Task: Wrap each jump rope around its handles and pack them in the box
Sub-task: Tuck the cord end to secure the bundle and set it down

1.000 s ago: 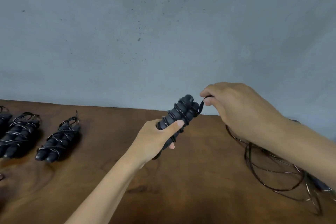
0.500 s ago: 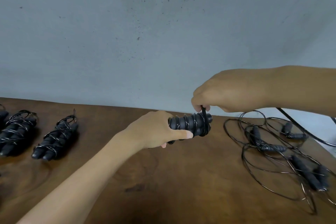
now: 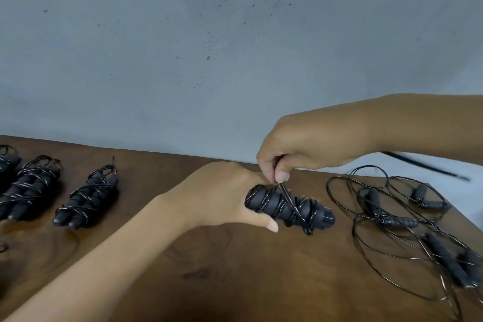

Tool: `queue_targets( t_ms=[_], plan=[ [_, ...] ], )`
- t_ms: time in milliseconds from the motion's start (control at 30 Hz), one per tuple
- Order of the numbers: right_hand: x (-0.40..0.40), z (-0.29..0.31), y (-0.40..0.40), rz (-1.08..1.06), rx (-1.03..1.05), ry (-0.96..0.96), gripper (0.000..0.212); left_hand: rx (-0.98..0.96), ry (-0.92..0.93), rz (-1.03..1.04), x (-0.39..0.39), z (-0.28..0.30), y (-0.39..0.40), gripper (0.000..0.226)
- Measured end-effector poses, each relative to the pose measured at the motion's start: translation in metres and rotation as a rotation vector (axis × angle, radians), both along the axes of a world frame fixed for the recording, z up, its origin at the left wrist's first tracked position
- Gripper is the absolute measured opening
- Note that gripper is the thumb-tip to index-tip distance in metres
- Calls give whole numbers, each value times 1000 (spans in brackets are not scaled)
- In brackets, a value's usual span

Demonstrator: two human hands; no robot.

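My left hand [image 3: 224, 196] grips the near end of a pair of black jump rope handles [image 3: 290, 208], held level over the brown table [image 3: 235, 277] with thin black rope wound around them. Just above the handles, my right hand [image 3: 308, 146] pinches the loose rope end [image 3: 286, 192] between thumb and fingers. Wrapped jump ropes lie at the left: one bundle [image 3: 85, 197], another [image 3: 27, 191], and a third partly cut off by the frame edge [image 3: 6, 159]. No box is in view.
Unwrapped jump ropes [image 3: 400, 219] lie in tangled loops with several black handles at the right side of the table. A grey wall [image 3: 235, 47] stands behind the table's far edge. A black cord [image 3: 428, 166] runs across a white surface at far right.
The handles have gone from tilted up to level and moved lower and right. My right hand swung over them with the rope end, and its arm lifted, uncovering the tangled ropes.
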State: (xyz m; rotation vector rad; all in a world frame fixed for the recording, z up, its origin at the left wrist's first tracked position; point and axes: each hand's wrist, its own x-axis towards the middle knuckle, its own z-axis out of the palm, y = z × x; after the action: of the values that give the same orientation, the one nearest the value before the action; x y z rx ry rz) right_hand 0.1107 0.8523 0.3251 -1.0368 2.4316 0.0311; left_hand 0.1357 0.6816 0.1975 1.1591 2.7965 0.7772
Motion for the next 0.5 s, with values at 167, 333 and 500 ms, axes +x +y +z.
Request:
queue_targets(
  t_ms=[167, 333, 500],
  plan=[
    [3, 2, -3, -140, -180, -42, 14, 145, 113, -27, 3, -10, -5, 42],
    [-3, -12, 11, -273, -369, -216, 9, 352, 161, 19, 7, -21, -16, 47],
    [-1, -29, 19, -322, -460, -317, 13, 478, 81, 97, 13, -37, -15, 64]
  ],
)
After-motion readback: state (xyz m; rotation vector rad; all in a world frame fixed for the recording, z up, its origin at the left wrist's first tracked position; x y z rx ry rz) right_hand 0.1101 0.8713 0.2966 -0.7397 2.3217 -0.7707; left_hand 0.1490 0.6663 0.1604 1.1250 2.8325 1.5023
